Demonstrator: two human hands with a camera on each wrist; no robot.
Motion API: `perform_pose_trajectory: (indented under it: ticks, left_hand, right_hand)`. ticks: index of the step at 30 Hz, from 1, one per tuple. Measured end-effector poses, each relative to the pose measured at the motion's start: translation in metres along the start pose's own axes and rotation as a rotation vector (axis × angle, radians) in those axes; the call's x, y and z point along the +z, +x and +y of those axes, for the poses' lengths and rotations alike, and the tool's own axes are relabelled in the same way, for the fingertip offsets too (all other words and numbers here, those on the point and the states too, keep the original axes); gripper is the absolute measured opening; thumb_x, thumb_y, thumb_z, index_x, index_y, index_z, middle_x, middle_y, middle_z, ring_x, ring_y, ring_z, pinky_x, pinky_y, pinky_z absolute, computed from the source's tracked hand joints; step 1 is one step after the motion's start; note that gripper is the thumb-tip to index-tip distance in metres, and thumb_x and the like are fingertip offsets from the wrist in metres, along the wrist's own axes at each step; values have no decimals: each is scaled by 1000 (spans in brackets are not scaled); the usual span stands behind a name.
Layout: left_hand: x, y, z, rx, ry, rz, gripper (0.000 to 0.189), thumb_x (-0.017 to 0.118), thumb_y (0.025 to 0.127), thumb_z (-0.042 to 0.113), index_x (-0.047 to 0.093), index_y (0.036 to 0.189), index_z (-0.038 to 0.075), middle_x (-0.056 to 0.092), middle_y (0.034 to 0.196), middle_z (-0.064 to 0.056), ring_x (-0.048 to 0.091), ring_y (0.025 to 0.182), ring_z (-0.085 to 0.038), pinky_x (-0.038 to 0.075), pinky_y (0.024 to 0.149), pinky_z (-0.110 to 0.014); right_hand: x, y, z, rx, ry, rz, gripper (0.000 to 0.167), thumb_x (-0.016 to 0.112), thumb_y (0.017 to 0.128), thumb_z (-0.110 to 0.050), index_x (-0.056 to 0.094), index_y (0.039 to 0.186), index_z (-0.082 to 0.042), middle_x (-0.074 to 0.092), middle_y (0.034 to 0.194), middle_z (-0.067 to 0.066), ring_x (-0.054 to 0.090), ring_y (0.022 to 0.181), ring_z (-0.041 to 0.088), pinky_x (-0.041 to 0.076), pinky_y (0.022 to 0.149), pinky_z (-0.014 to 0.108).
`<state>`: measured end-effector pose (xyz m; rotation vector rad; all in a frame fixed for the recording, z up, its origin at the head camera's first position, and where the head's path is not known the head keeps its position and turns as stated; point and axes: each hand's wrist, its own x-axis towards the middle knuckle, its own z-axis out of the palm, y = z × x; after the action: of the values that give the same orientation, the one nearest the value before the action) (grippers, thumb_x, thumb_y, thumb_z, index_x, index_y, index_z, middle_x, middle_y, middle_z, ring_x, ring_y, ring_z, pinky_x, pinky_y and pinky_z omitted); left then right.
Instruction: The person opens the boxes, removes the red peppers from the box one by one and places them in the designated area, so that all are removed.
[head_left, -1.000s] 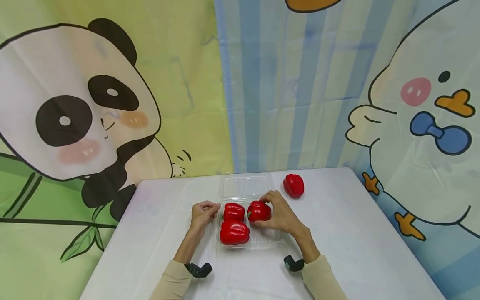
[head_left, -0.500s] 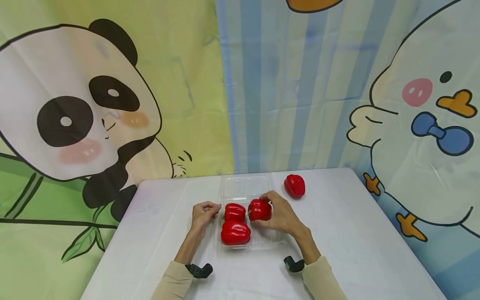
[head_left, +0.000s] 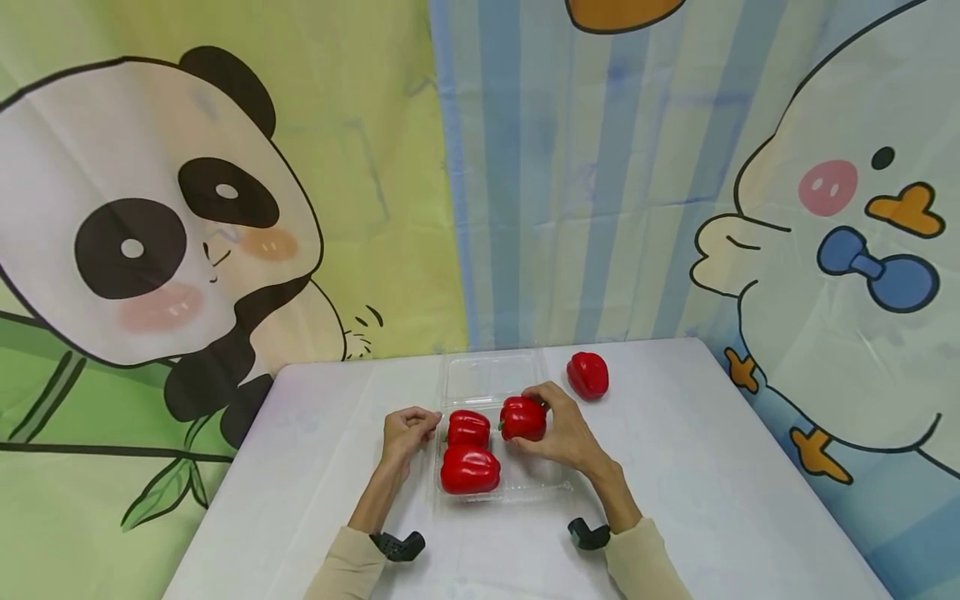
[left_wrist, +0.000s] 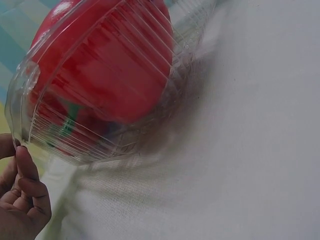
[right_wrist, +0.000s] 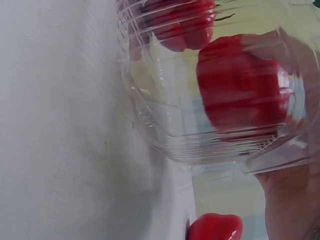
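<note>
White table before me; my right hand grips a red pepper, my left hand pinches the clear container, two other peppers between them.

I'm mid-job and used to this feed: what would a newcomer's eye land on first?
Probably the big cartoon panda at left and white bird at right on the backdrop. On the white table, red stands out: a near pepper and rear pepper in the left half of the clear container, a held pepper in the right hand over its right half, and a loose pepper beyond, farther right.
</note>
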<state>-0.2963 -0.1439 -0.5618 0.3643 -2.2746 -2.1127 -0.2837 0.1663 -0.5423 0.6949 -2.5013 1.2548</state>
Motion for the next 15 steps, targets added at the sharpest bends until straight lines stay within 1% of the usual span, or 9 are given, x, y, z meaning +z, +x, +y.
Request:
perform_pose_trajectory:
  ticks: [5, 10, 15]
  left_hand:
    - [0, -1, -1, 1, -4, -6, 19, 83, 97, 14, 77, 94, -4, 68, 66, 0, 58, 62, -11, 49, 60, -20]
    - [0, 0, -2, 10, -4, 2, 17, 83, 97, 13, 77, 91, -3, 67, 65, 1, 58, 61, -10, 49, 59, -20]
    - [-1, 1, -2, 13, -3, 5, 17, 83, 97, 12, 77, 89, -3, 68, 65, 1, 59, 60, -10, 50, 59, -20]
  right_hand:
    - [3, -4, 4, -1, 25, 39, 71, 98, 72, -26, 68, 135, -10, 73, 127, 3, 67, 111, 18, 65, 90, 43]
    - [5, -4, 6, 8, 43, 44, 71, 98, 73, -26, 68, 135, -8, 73, 128, 3, 67, 111, 19, 64, 90, 43]
    - [5, -5, 7, 32, 83, 57, 73, 98, 73, -25, 67, 137, -7, 73, 130, 4, 66, 113, 20, 64, 91, 43]
